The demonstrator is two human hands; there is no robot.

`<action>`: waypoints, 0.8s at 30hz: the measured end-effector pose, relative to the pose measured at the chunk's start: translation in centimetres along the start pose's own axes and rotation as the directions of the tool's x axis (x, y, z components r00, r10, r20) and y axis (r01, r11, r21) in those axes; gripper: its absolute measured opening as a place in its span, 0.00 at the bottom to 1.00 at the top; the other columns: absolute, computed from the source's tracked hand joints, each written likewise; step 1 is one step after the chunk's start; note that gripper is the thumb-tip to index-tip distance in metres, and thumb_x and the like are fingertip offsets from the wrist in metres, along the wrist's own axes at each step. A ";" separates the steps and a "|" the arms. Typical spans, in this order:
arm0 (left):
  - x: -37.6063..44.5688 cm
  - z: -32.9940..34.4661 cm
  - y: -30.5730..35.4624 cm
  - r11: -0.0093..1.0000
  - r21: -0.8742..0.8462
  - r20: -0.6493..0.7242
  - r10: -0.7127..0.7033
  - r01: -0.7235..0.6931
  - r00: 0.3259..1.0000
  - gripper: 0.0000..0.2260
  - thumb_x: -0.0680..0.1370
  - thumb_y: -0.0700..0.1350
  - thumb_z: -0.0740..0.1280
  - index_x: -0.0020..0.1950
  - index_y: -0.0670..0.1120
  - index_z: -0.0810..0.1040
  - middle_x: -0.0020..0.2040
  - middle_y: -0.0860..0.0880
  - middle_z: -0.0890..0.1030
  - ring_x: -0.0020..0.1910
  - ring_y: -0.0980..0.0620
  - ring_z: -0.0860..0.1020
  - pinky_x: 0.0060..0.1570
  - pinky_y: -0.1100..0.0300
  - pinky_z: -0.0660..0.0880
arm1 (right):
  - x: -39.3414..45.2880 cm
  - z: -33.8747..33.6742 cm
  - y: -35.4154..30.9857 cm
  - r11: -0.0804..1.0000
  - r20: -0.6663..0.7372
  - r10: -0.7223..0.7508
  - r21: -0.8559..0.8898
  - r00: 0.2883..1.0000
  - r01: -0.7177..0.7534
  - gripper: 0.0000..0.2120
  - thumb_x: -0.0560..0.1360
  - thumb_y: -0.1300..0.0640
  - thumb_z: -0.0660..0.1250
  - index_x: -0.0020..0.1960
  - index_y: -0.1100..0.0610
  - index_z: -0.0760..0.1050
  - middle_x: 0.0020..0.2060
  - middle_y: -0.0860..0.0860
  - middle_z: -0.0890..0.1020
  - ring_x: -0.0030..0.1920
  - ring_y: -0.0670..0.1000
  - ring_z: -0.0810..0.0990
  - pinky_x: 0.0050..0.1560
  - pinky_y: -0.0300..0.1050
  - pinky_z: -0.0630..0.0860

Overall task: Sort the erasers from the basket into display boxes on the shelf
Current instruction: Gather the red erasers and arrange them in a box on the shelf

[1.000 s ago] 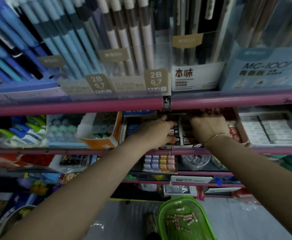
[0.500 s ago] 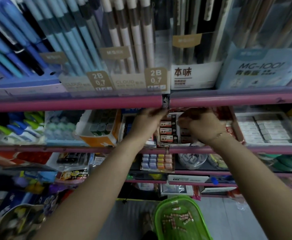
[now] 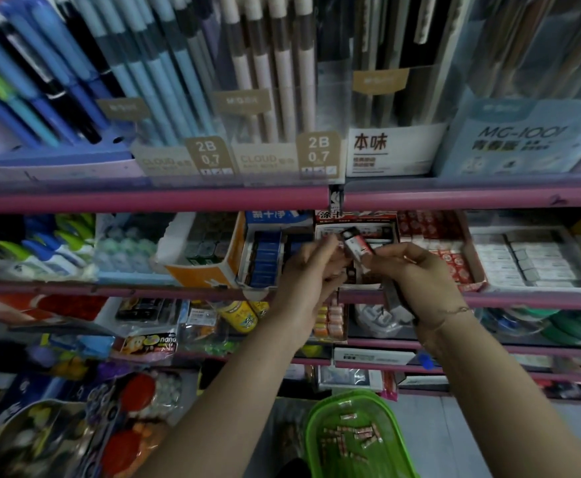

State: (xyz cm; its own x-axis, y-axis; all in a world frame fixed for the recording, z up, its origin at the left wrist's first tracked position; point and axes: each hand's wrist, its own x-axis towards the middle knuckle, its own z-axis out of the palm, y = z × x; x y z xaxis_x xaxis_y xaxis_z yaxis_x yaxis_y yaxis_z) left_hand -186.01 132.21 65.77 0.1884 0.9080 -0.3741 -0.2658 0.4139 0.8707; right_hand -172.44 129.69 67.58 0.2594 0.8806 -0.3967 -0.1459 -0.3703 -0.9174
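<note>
While both hands (image 3: 308, 270) (image 3: 416, 276) pinch one eraser (image 3: 358, 249), a dozen-odd lie in one basket (image 3: 311, 432).

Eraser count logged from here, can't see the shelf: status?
Right hand pinching one eraser above the red display box. Left hand at its other end, grip unclear. More erasers in green basket. Nothing blocking.

Pink-edged shelf (image 3: 489, 300) is packed w/ display boxes side by side: orange box (image 3: 209, 267), blue-eraser box (image 3: 265, 260), red-pack tray (image 3: 454, 257), clear tray of white erasers (image 3: 537, 260). Green basket (image 3: 316, 422) w/ loose erasers is seen on the grey floor (image 3: 454, 432) below.
</note>
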 end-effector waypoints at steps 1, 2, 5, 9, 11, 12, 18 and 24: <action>-0.5 0.0 -0.3 0.999 0.050 0.048 -0.015 0.012 0.999 0.10 0.79 0.50 0.65 0.57 0.48 0.77 0.51 0.49 0.84 0.51 0.53 0.82 0.53 0.59 0.78 | 0.1 0.0 0.1 0.999 -0.052 -0.044 -0.012 0.998 0.043 0.08 0.67 0.61 0.75 0.42 0.58 0.77 0.34 0.54 0.82 0.31 0.48 0.78 0.32 0.40 0.72; -0.8 0.1 -0.6 0.996 0.085 0.073 -0.011 0.004 0.997 0.08 0.78 0.49 0.66 0.55 0.49 0.78 0.50 0.49 0.85 0.51 0.53 0.83 0.51 0.61 0.79 | 0.0 0.0 0.4 0.993 -0.079 -0.102 -0.060 0.992 0.097 0.08 0.67 0.61 0.75 0.41 0.58 0.76 0.33 0.55 0.81 0.30 0.47 0.77 0.31 0.39 0.72; -1.0 0.2 -1.2 0.972 0.221 -0.024 0.085 -0.078 0.996 0.03 0.78 0.46 0.67 0.51 0.52 0.79 0.49 0.50 0.83 0.49 0.54 0.83 0.49 0.61 0.79 | -0.6 0.2 0.8 0.924 0.074 -0.236 -0.293 0.969 0.247 0.05 0.70 0.63 0.72 0.39 0.59 0.76 0.33 0.54 0.81 0.33 0.48 0.78 0.32 0.33 0.74; -0.4 -0.1 -0.8 0.903 0.391 0.030 0.181 -0.178 0.983 0.05 0.78 0.43 0.66 0.50 0.53 0.79 0.47 0.52 0.83 0.48 0.54 0.81 0.53 0.55 0.78 | -0.4 -0.2 0.5 0.929 0.214 -0.183 -0.282 0.960 0.240 0.02 0.72 0.64 0.70 0.41 0.61 0.79 0.26 0.45 0.81 0.24 0.38 0.75 0.27 0.28 0.69; -0.1 -0.2 0.0 0.843 0.477 0.124 0.218 -0.251 0.968 0.06 0.79 0.43 0.64 0.51 0.52 0.79 0.43 0.52 0.82 0.43 0.56 0.81 0.50 0.58 0.79 | 0.3 -0.8 0.3 0.974 0.098 -0.145 -0.163 0.985 0.159 0.06 0.72 0.62 0.71 0.45 0.60 0.74 0.29 0.49 0.82 0.20 0.39 0.72 0.25 0.31 0.68; 0.2 -0.3 0.5 0.797 0.534 0.161 0.232 -0.282 0.959 0.06 0.80 0.43 0.64 0.51 0.52 0.79 0.43 0.52 0.82 0.40 0.57 0.80 0.48 0.59 0.78 | 0.5 -1.2 0.2 0.983 0.079 -0.111 -0.139 0.991 0.121 0.08 0.72 0.60 0.71 0.47 0.59 0.73 0.30 0.52 0.83 0.19 0.40 0.72 0.24 0.33 0.68; 1.9 -0.5 1.5 0.576 0.750 0.328 0.102 -0.325 0.939 0.07 0.76 0.49 0.70 0.53 0.56 0.76 0.47 0.59 0.79 0.45 0.59 0.79 0.48 0.58 0.77 | 1.6 -2.1 0.5 0.997 0.088 -0.006 -0.081 0.996 0.013 0.10 0.69 0.62 0.73 0.46 0.60 0.74 0.24 0.49 0.81 0.19 0.41 0.74 0.20 0.31 0.66; 5.2 -0.1 1.1 0.254 0.872 0.343 0.292 -0.419 0.893 0.15 0.70 0.50 0.75 0.55 0.50 0.80 0.53 0.51 0.81 0.51 0.52 0.79 0.48 0.58 0.77 | 3.0 -3.3 -0.4 0.996 0.039 0.004 -0.087 0.999 -0.001 0.05 0.69 0.63 0.72 0.42 0.60 0.77 0.23 0.48 0.80 0.21 0.43 0.76 0.22 0.33 0.70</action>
State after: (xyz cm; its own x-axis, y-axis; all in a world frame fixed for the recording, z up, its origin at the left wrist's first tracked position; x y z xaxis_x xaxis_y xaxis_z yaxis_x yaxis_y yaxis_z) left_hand -185.44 137.44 64.73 0.4152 0.9092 0.0301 0.6780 -0.3313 0.6562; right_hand -168.44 131.49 66.67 0.2214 0.8899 -0.3989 -0.0626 -0.3952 -0.9165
